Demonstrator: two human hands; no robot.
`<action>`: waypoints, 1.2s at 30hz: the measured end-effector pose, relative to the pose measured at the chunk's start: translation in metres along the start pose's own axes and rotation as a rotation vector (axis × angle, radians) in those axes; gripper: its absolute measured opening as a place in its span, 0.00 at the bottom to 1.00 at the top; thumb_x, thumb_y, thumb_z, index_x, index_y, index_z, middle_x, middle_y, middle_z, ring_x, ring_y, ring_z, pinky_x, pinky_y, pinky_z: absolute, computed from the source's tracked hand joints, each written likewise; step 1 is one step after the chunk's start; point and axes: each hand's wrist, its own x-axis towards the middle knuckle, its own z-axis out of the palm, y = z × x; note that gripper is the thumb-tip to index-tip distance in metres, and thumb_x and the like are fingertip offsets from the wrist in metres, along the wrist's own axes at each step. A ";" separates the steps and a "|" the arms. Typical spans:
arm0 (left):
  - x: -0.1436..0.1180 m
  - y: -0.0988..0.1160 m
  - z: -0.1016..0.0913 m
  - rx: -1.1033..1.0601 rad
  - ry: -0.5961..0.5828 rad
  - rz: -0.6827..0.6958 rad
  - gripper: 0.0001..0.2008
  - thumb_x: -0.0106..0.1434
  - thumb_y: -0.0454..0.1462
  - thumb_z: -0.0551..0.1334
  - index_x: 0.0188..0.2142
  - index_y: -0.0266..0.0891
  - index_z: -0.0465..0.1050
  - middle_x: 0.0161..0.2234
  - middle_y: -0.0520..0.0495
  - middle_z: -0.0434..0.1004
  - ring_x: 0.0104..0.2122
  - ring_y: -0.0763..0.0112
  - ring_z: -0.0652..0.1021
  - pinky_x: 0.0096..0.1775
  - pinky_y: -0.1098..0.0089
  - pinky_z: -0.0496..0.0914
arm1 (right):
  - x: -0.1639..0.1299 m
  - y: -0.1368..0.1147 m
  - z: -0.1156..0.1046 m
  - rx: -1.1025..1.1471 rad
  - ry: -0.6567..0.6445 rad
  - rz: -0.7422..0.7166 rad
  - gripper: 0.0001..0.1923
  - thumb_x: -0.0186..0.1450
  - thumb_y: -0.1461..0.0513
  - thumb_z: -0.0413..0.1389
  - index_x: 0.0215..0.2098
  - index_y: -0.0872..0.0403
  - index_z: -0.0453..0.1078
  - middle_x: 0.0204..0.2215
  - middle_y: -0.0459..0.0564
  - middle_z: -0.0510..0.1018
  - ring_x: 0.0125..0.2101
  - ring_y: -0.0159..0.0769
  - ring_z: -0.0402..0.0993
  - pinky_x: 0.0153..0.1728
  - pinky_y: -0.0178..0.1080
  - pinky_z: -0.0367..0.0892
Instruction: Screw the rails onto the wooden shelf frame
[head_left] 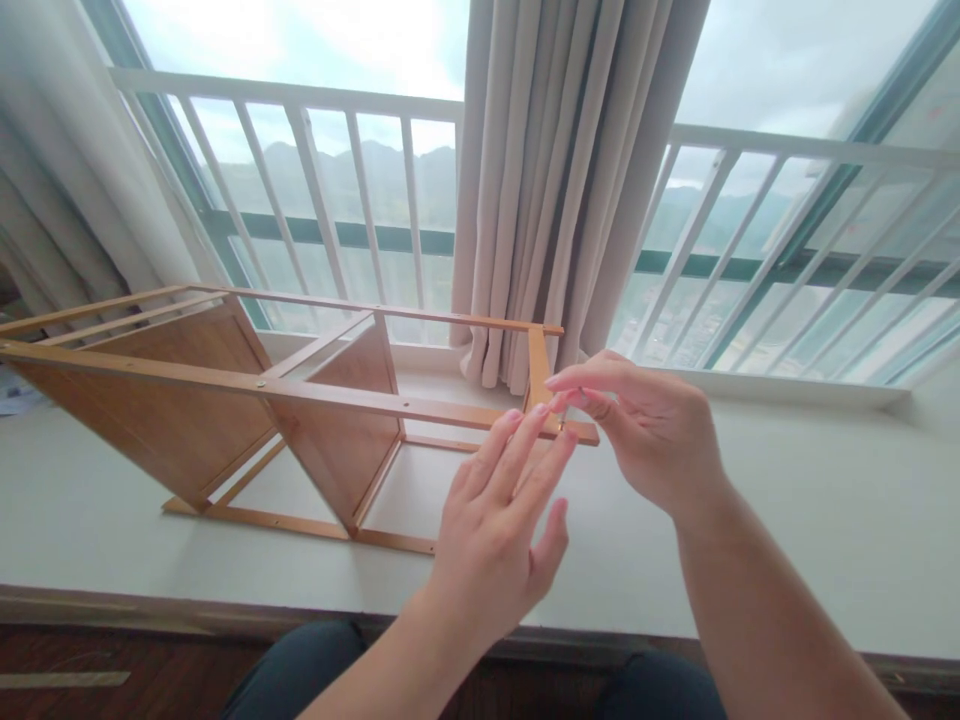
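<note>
**Inspector:** On the pale window ledge, before the white railing (315,100) and the grey-beige curtain (555,180), lies the light-brown wooden shelf frame with two slanted panels (225,400). State its lie.

**Assistant:** Tipped on its side. Long axis runs left to right across the ledge (825,500), the open end pointing right, toward the hands. The near top rail ends just beside the fingers.

**Inspector:** Hands?

**Assistant:** The right hand (645,430) is at the rail's right-hand corner, thumb and forefinger pinched together. Whether a small fitting sits between them, I cannot tell; nothing shows. The left hand (495,520) is loose, fingers extended and holding nothing, tips touching or just short of the same corner.

**Inspector:** Step in hand?

**Assistant:** By my judgement, assembly work at the end joint: seating or tightening something at that corner, with the frame otherwise largely built.

**Inspector:** What does the next move require?

**Assistant:** Likely a steady frame: the free hand bracing the rail while the pinching fingers work squarely at the joint.
</note>
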 end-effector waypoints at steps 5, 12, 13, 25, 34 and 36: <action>-0.001 -0.002 0.003 -0.016 0.016 -0.002 0.30 0.71 0.35 0.59 0.71 0.43 0.63 0.71 0.41 0.66 0.73 0.54 0.64 0.69 0.53 0.66 | 0.005 -0.005 -0.018 -0.113 -0.168 -0.150 0.13 0.77 0.61 0.54 0.53 0.50 0.80 0.40 0.50 0.85 0.39 0.37 0.78 0.44 0.42 0.72; -0.001 -0.002 0.003 -0.026 0.046 0.005 0.27 0.72 0.36 0.59 0.70 0.42 0.65 0.71 0.41 0.68 0.72 0.54 0.65 0.67 0.54 0.67 | 0.012 -0.017 -0.026 -0.210 -0.216 -0.137 0.12 0.77 0.59 0.55 0.50 0.50 0.81 0.39 0.51 0.86 0.40 0.38 0.79 0.44 0.41 0.72; -0.001 -0.002 0.003 -0.028 0.046 0.004 0.27 0.72 0.36 0.59 0.70 0.42 0.65 0.71 0.41 0.67 0.72 0.54 0.65 0.67 0.54 0.67 | 0.013 -0.018 -0.026 -0.220 -0.213 -0.130 0.11 0.77 0.59 0.55 0.48 0.51 0.81 0.39 0.51 0.86 0.40 0.38 0.80 0.44 0.41 0.72; -0.003 -0.002 0.005 -0.042 0.049 -0.014 0.28 0.72 0.36 0.59 0.70 0.43 0.65 0.71 0.42 0.67 0.72 0.54 0.65 0.67 0.54 0.67 | 0.020 -0.027 -0.023 -0.322 -0.204 -0.145 0.10 0.76 0.59 0.57 0.39 0.52 0.79 0.37 0.50 0.86 0.39 0.37 0.80 0.43 0.39 0.71; -0.002 -0.001 0.006 -0.055 0.072 -0.013 0.27 0.71 0.36 0.59 0.69 0.43 0.66 0.70 0.42 0.68 0.72 0.54 0.65 0.67 0.54 0.67 | 0.023 -0.038 -0.016 -0.495 -0.104 0.023 0.14 0.71 0.61 0.58 0.26 0.53 0.71 0.22 0.42 0.72 0.25 0.31 0.67 0.30 0.37 0.61; -0.002 -0.002 0.006 -0.055 0.071 -0.014 0.27 0.71 0.35 0.59 0.69 0.43 0.66 0.71 0.42 0.68 0.72 0.55 0.65 0.67 0.54 0.67 | 0.023 -0.040 -0.014 -0.505 -0.101 0.056 0.16 0.70 0.61 0.57 0.24 0.53 0.69 0.20 0.41 0.69 0.23 0.31 0.64 0.29 0.37 0.60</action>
